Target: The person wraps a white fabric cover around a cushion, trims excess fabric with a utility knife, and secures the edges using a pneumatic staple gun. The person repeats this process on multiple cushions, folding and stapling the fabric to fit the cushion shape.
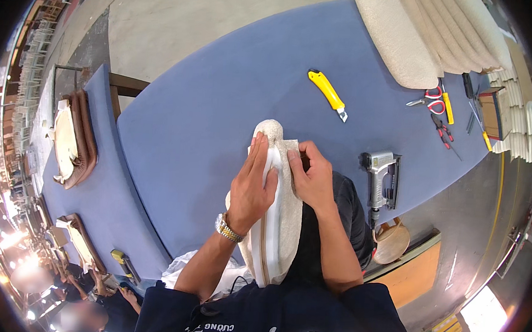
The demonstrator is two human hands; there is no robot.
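A long, narrow padded piece in beige nubby fabric (288, 239) stretches from my body onto the blue table, its rounded end pointing away from me. White padding and a brown strip (264, 253) show along its middle, between the fabric edges. My left hand (253, 189), with a watch at the wrist, lies on the left side of the piece with its fingers stretched toward the rounded end. On the other side, my right hand (312, 177) pinches the loose fabric flap between thumb and fingers. The fingertips of the right hand are partly hidden.
Beyond my hands lies a yellow utility knife (328, 93), blade showing. A staple gun (381, 179) with a hose rests at the right edge, near a round wooden stool (392, 242). Scissors (432, 103), pliers (442, 132) and beige padded pieces (426, 39) are farther right. People work at lower left.
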